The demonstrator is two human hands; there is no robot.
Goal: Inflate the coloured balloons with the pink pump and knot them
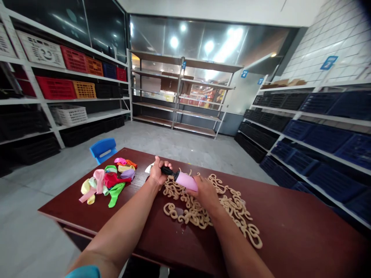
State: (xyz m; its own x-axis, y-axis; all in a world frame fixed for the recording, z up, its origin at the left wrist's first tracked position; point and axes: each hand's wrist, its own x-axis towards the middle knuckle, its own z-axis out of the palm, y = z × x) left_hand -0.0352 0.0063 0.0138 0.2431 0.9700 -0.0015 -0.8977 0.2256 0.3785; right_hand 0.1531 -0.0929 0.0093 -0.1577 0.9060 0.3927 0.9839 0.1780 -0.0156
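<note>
Both hands are on a pink cylinder [186, 180] with a narrower black end; it looks like a bottle or a hand pump, and its exact kind is unclear. My left hand [159, 170] is closed around the black end, pointing up to the left. Around the pink body, at its lower right, my right hand [204, 190] is wrapped. A small white piece [149, 168] shows beside my left hand. Beneath the cylinder lies a spread of tan curly pieces [199, 216], partly hidden by my right forearm. Several limp coloured balloons [111, 179] lie in a heap left of my left hand.
The dark red table [290, 216] carries all of this. A blue chair [103, 150] stands beyond its far left corner. Shelves with crates [56, 88] line the left wall, dark blue bins [330, 144] the right. A metal rack [175, 92] stands at the back.
</note>
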